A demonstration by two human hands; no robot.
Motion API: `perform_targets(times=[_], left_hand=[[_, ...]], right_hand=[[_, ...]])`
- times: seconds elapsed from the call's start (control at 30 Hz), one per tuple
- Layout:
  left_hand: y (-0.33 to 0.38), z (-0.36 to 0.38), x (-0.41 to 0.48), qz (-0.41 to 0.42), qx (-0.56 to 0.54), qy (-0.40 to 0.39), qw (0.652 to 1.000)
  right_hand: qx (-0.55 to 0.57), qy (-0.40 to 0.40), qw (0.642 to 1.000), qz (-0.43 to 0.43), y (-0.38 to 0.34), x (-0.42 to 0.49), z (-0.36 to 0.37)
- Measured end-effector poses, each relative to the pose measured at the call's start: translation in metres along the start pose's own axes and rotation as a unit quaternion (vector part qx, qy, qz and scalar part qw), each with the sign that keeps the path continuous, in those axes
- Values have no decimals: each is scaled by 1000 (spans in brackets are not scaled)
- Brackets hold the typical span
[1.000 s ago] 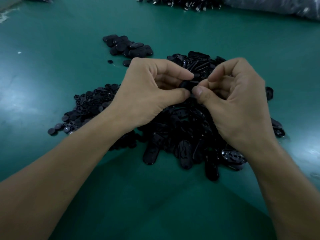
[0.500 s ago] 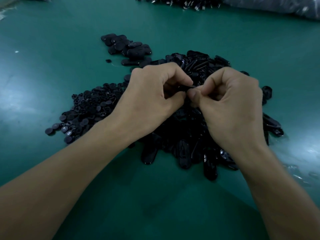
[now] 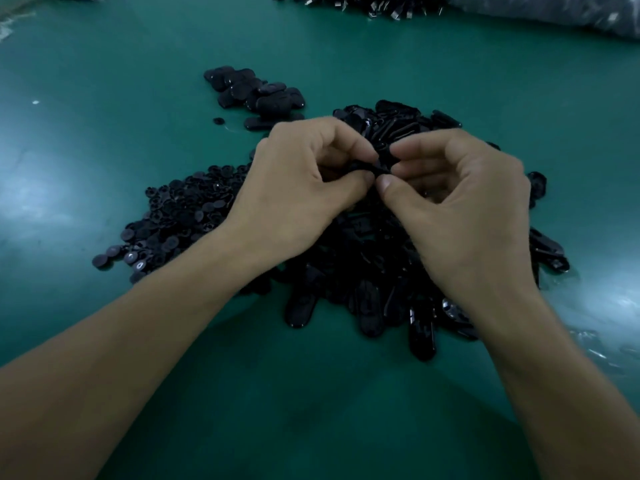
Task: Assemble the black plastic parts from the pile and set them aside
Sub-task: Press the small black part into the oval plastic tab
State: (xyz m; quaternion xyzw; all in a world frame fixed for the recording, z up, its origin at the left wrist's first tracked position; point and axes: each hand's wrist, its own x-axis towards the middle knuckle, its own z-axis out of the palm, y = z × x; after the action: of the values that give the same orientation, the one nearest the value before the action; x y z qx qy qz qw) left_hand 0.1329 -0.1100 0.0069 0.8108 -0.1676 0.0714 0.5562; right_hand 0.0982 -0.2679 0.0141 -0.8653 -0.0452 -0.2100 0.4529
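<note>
The task is in its early part, I judge. Both hands work on one piece: the left hand (image 3: 301,181) and the right hand (image 3: 460,202) meet above the middle of the table (image 3: 104,81). Their fingers are curled narrow, and thumb and forefinger of each hand pinch one small black part (image 3: 379,166) between them. Whether its two halves are already joined I cannot tell, because the fingers hide most of it.

Done so far: a small group of assembled pieces (image 3: 256,91) lies set aside at the far left. I count about a dozen; they overlap, so the exact number is not clear.

What is left is much more. The pile of oblong parts (image 3: 381,278) lies under and near the hands, with too many to count. Touching it on the left is the pile of small round parts (image 3: 180,216), also too many to count. One single round part (image 3: 218,120) lies alone just beside the assembled group.

So there are two hands, one part in work, two supply piles and one finished group.
</note>
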Motion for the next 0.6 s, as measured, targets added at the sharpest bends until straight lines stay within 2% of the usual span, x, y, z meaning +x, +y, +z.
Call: perform_targets(times=[0.07, 0.17, 0.3, 0.6], left_hand=[[0, -2, 2, -38, -91, -20, 995], [2, -5, 3, -66, -179, -44, 981], [2, -8, 5, -64, -189, -73, 977], [2, -11, 4, -60, -172, -86, 979]], right_hand=[[6, -26, 1000, 5, 5, 3, -4], [103, -80, 991, 37, 9, 8, -9], [179, -92, 979, 45, 8, 8, -11], [154, -105, 982, 33, 8, 8, -16]])
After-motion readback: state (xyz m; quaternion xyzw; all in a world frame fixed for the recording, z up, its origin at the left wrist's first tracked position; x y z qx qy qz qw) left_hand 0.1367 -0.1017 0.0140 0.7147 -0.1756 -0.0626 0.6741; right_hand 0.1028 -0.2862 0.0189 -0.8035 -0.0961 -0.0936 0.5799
